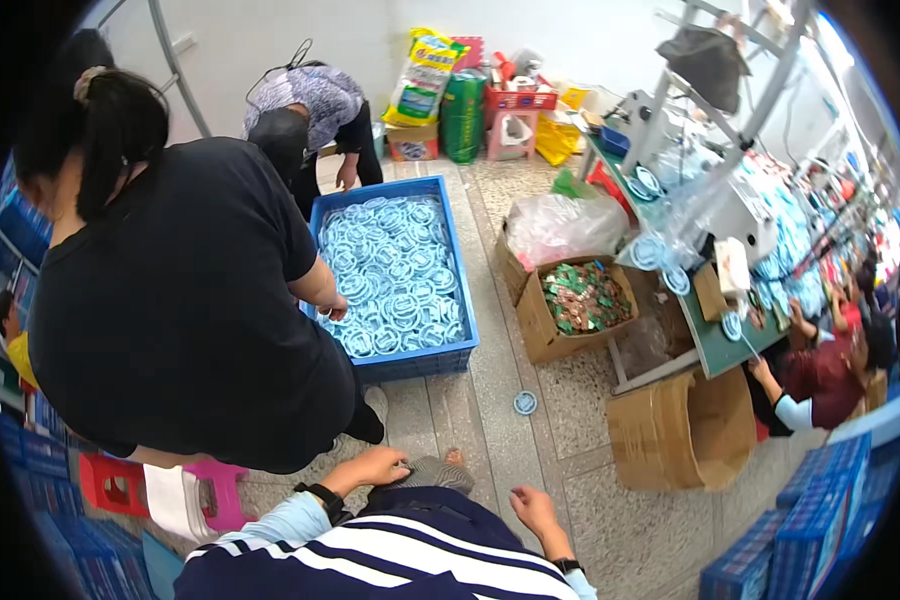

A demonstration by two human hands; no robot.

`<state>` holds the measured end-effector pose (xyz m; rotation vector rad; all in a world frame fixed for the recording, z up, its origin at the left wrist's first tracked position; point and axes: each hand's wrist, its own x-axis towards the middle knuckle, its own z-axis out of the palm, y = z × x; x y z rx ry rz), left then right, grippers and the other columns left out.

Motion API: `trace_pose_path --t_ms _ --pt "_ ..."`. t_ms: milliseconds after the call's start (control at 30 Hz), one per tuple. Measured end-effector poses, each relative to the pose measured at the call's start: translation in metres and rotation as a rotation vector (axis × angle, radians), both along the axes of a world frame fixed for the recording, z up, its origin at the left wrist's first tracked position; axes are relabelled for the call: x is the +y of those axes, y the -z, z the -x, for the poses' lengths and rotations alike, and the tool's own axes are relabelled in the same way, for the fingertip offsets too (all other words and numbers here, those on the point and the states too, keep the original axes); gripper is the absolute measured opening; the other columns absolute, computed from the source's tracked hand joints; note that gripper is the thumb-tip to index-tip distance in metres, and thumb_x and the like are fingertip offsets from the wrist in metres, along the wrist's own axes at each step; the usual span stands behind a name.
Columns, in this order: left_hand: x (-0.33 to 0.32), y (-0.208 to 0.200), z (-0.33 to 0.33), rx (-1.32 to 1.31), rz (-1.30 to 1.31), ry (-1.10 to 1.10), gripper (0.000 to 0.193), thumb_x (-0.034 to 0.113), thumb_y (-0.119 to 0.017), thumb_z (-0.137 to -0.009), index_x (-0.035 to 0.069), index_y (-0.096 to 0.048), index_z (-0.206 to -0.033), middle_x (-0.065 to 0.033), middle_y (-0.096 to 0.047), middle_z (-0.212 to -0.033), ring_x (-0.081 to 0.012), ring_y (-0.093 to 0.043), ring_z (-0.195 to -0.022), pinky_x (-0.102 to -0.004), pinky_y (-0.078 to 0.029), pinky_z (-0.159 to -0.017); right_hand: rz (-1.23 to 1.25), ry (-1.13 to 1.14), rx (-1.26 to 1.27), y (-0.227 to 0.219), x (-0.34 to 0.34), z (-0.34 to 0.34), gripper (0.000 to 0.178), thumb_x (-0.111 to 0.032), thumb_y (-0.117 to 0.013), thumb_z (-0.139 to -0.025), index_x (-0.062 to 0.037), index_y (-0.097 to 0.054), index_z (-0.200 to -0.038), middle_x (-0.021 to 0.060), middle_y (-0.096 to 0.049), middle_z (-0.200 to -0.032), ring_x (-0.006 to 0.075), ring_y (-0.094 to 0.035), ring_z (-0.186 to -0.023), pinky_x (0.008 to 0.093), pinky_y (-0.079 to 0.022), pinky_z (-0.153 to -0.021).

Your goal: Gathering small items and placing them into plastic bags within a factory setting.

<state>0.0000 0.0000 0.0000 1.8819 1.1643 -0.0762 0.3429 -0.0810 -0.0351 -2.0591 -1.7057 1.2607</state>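
Note:
My left hand rests over my grey striped trousers, its fingers loosely bent and nothing visible in them. Off to the right, my right hand hangs above the floor with half-curled fingers, the thumb apart, holding nothing that I can see. Ahead of me stands a blue crate filled with light-blue round plastic pieces. One similar round piece lies on the floor between the crate and an open cardboard box. Both my hands are apart from these things.
A person in black reaches into the crate at left; another person bends behind it. Right of it stand a carton of small green and copper-coloured pieces and a green worktable. Stools and stacked blue crates flank me.

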Motion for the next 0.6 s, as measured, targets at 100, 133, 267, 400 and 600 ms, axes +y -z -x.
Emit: trace_pose_path --t_ms 100,133,267,400,600 --pt "0.091 -0.015 -0.003 -0.029 0.032 -0.147 0.037 0.030 -0.058 -0.077 0.002 -0.057 -0.102 -0.0198 -0.060 -0.092 -0.0330 -0.058 -0.084 -0.0397 -0.046 -0.072 -0.175 -0.146 0.063 -0.022 0.146 0.011 0.023 -0.022 -0.059 -0.076 -0.0056 -0.061 -0.092 0.0141 -0.063 -0.079 0.0263 -0.061 -0.072 0.0340 -0.048 -0.065" --pt "0.087 -0.013 -0.004 -0.029 -0.031 -0.193 0.037 0.029 -0.058 -0.077 0.001 -0.057 -0.101 -0.0196 -0.060 -0.091 -0.0328 -0.058 -0.084 -0.0391 -0.046 -0.072 -0.163 -0.213 0.085 -0.027 0.157 0.013 0.022 -0.021 -0.058 -0.076 -0.0054 -0.061 -0.092 0.0145 -0.062 -0.081 0.0286 -0.061 -0.073 0.0356 -0.048 -0.065" --pt "0.089 -0.034 -0.025 -0.094 -0.085 -0.351 0.036 0.028 -0.058 -0.078 0.001 -0.057 -0.101 -0.0184 -0.060 -0.091 -0.0320 -0.059 -0.082 -0.0379 -0.046 -0.071 -0.091 -0.401 0.133 -0.042 0.211 0.009 0.020 -0.019 -0.056 -0.076 -0.0046 -0.060 -0.091 0.0152 -0.062 -0.083 0.0322 -0.059 -0.073 0.0386 -0.047 -0.065" --pt "0.122 -0.046 -0.036 -0.054 -0.139 -0.489 0.035 0.027 -0.058 -0.078 0.001 -0.056 -0.102 -0.0177 -0.060 -0.092 -0.0312 -0.059 -0.082 -0.0372 -0.047 -0.071 -0.212 -0.604 0.098 -0.040 0.288 0.006 0.019 -0.020 -0.058 -0.076 -0.0054 -0.060 -0.088 0.0148 -0.060 -0.079 0.0288 -0.058 -0.071 0.0363 -0.046 -0.062" --pt "0.189 -0.069 -0.057 -0.001 -0.197 -0.703 0.035 0.027 -0.056 -0.079 0.002 -0.055 -0.104 -0.0175 -0.059 -0.095 -0.0323 -0.058 -0.083 -0.0376 -0.046 -0.071 -0.232 -0.714 0.282 -0.055 0.406 0.008 0.020 -0.016 -0.058 -0.077 -0.0024 -0.060 -0.090 0.0131 -0.061 -0.081 0.0256 -0.059 -0.069 0.0332 -0.046 -0.062"
